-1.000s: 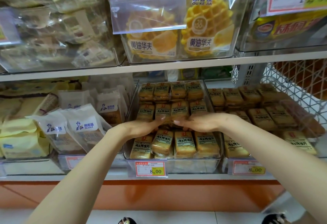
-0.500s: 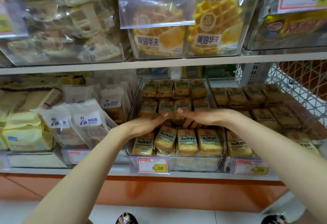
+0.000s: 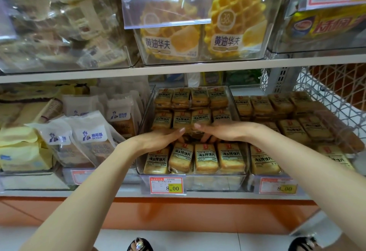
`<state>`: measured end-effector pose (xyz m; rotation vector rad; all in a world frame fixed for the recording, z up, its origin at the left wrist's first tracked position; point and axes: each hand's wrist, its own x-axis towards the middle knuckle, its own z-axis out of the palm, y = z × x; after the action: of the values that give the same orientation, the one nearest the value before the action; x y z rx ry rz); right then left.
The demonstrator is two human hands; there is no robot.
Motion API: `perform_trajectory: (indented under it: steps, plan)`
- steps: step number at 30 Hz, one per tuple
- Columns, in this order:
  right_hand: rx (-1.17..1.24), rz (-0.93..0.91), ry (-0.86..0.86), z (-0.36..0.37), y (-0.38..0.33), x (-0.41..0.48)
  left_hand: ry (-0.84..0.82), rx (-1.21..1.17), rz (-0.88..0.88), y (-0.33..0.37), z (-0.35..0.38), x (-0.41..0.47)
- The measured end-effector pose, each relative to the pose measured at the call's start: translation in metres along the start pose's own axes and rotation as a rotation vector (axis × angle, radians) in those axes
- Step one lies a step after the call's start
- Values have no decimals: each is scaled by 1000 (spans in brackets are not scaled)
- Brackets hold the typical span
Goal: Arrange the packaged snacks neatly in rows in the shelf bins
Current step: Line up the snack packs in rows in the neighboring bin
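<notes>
Tan snack packets with dark labels fill the clear middle bin in rows; the front row stands upright and even. Both my hands are inside this bin, over the row behind the front one. My left hand lies flat on those packets, fingers straight and pointing right. My right hand meets it from the right, with its fingers bent down over a snack packet that is mostly hidden. The fingertips of the two hands almost touch. Two further rows sit behind my hands.
A second bin of the same packets stands to the right, beside a white wire basket. White bread bags and yellow packs fill the left bins. Waffle packs sit on the shelf above. Price tags hang in front.
Both hands stay in the middle bin over the same row. My right hand's fingers have bent down into the packets, and the view has moved closer.
</notes>
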<state>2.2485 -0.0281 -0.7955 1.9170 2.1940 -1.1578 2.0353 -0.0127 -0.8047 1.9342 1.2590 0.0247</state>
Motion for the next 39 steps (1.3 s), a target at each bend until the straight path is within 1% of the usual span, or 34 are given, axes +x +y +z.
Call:
perform_trajectory:
  steps: [5,11,13,16,18,20,22,24,27,29,31,33,36,39]
  plan:
    - [-5,-3,-8,0,0,-1,26,9,-57,4,0,0]
    - [17,9,-95,-1,-5,-5,-42,-101,-118,-4,3,11]
    - [14,11,-60,1,-5,-3,-4,-144,-99,-7,4,14]
    - [2,7,44,2,-3,-2,72,-144,-79,-12,7,17]
    - [2,7,42,3,-2,-3,73,-183,-42,-14,10,17]
    - [-4,-3,18,2,-2,-4,41,-207,4,-15,12,18]
    - [-7,-25,39,1,-1,-5,7,-143,29,-12,12,16]
    - [30,-47,92,1,0,-7,19,-65,46,-10,11,16]
    - [38,-75,194,5,1,-6,136,64,110,-10,11,22]
    - [-16,-76,257,7,0,-3,236,73,136,-8,13,25]
    - [-64,-90,277,8,-2,-2,288,71,136,-4,15,26]
    - [-127,-101,261,8,-1,-3,260,60,128,-3,16,25]
    - [-191,-150,242,9,3,-12,157,68,135,-6,13,13]
    - [-322,-258,268,12,11,-28,183,280,220,-11,8,-6]
